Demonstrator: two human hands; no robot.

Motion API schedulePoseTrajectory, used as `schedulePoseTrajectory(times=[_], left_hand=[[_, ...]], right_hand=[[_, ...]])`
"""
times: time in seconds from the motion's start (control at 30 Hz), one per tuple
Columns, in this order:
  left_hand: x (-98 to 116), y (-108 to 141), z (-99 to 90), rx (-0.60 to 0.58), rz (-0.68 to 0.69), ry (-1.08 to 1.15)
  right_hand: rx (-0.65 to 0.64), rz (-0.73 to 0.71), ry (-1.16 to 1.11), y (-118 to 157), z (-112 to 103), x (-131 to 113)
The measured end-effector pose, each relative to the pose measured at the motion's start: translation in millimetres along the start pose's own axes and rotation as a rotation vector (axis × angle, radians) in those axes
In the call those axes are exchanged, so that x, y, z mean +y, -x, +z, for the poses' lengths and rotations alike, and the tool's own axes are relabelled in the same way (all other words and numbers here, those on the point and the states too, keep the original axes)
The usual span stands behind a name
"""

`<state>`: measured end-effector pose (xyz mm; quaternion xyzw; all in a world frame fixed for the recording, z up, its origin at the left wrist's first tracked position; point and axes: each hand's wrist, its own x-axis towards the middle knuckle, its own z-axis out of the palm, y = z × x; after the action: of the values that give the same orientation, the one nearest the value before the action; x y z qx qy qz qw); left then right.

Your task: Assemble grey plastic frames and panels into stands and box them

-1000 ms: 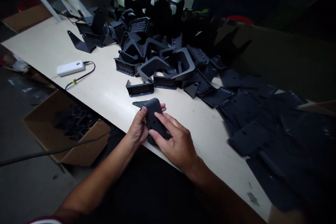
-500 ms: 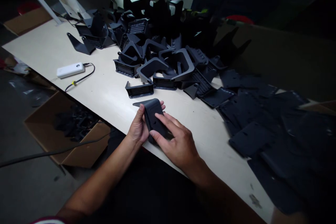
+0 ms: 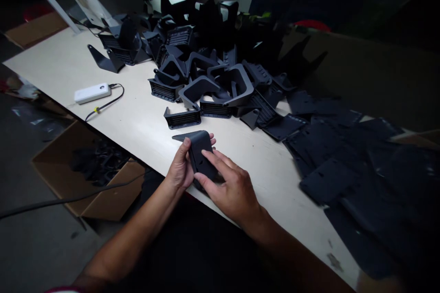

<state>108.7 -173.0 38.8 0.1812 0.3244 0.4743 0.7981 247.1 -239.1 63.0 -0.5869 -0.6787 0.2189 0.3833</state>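
A dark plastic bracket with a bent upper end is held over the table's near edge. My left hand wraps it from the left, thumb on its side and fingertips showing past its right edge. On the face of the bracket, near two small holes, my right hand presses its fingers and thumb, closed on the lower part. What lies under the right palm is hidden. Just beyond the hands, a similar slotted bracket lies on the table.
Several dark brackets lie heaped across the table. Flat dark plates are piled at the right. A white power bank with a cable lies at the left. Below it, an open cardboard box holds dark parts.
Both hands still grip the bracket in nearly the same place. The bracket has tilted slightly, its pointed upper end shifting a little left.
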Motion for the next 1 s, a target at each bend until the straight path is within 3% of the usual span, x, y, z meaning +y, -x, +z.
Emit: schedulePoseTrajectory(times=[0.1,0.2,0.3,0.5,0.63,0.7,0.83,1.0], left_hand=[[6,5,2.3,-0.076,0.015,0.029],[9,7,5.4,-0.157,0.037,0.022],[8,4,6.1,-0.159,0.079,-0.013],[-3,-1,1.2,-0.21,0.118,-0.107],[7,2,6.0,-0.266,0.125,-0.13],[19,1,11.4,-0.2,0.104,-0.051],[36,-3,25.6,0.064,0.063,0.079],[37,4,45.6,0.203,0.097,-0.024]], right_hand=[[-0.011,0.064,-0.184,-6,-7,2],[0.007,0.248,-0.495,-18,-11,9],[-0.01,0.374,-0.722,-30,-10,15],[-0.115,0.381,-0.95,-43,-1,15],[-0.15,0.374,-1.083,-42,4,12],[-0.191,0.348,-1.024,-40,4,11],[-0.274,0.297,-0.901,-33,4,7],[-0.122,0.244,-0.82,-22,9,1]])
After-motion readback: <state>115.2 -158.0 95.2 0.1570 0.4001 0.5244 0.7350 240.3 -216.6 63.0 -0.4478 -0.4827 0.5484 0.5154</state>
